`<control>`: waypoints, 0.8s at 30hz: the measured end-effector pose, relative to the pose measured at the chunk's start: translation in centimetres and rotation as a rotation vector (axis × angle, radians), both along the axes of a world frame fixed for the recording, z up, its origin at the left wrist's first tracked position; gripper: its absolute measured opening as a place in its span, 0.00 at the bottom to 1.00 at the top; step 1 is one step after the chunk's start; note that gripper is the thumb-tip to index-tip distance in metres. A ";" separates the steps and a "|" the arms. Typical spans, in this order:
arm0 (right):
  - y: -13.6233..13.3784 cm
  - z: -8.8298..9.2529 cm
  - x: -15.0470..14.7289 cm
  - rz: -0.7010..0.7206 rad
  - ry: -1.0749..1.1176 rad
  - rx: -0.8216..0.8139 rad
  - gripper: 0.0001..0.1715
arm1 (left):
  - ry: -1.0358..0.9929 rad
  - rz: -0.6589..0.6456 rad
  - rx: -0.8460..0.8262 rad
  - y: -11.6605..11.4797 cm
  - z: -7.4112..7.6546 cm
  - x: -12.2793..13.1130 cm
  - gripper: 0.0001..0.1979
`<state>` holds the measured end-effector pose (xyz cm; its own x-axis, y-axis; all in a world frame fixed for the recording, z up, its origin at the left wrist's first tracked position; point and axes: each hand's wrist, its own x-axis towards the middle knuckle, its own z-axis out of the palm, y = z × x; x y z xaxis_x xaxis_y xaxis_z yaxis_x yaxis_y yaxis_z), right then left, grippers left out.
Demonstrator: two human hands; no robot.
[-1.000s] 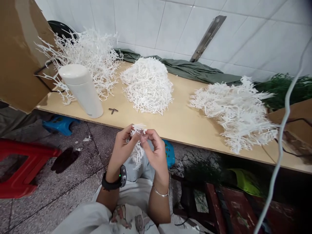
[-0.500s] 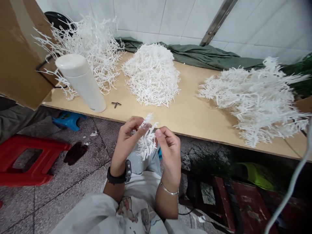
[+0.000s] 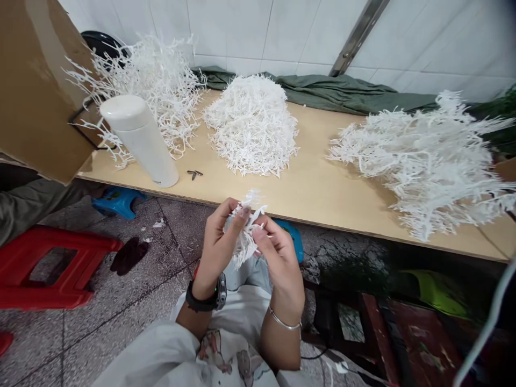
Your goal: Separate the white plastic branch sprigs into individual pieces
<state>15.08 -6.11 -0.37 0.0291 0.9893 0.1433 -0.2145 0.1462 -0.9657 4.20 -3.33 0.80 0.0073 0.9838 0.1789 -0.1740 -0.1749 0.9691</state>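
Observation:
Both of my hands hold a small bunch of white plastic sprigs (image 3: 246,236) in front of my lap, just below the table's front edge. My left hand (image 3: 220,244), with a black watch on its wrist, pinches the bunch from the left. My right hand (image 3: 279,253), wearing a thin bracelet, pinches it from the right. On the wooden table (image 3: 314,188) lie three heaps of white plastic pieces: a branchy heap (image 3: 155,88) at far left, a dense mound of small sprigs (image 3: 253,124) in the middle, and a wide heap (image 3: 427,158) at right.
A white cylindrical bottle (image 3: 141,141) stands at the table's left front, with a small dark metal piece (image 3: 194,173) beside it. A cardboard box (image 3: 34,86) overhangs the left end. Green cloth (image 3: 342,97) lies along the tiled wall. Red stool (image 3: 48,269) and blue stool (image 3: 116,200) stand on the floor.
The view shifted a little. My hands stayed closed on the sprig bunch and drew closer together, the fingers working at its top.

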 end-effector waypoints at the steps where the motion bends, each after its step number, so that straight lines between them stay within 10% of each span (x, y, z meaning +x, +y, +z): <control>1: -0.1 -0.1 -0.1 0.007 0.018 -0.021 0.15 | -0.036 0.005 -0.011 0.0 -0.1 0.2 0.12; 10: 0.2 0.0 -2.8 -0.304 0.402 -0.053 0.22 | -0.339 -0.134 -0.278 0.2 0.4 1.5 0.20; 16: 0.6 -0.3 -0.5 -0.318 0.390 -0.120 0.26 | -0.231 -0.688 -0.351 1.2 -0.2 0.5 0.26; 24: 1.0 -0.8 3.1 -0.006 0.468 -0.083 0.23 | -0.477 -0.740 -0.540 1.3 -1.2 3.4 0.18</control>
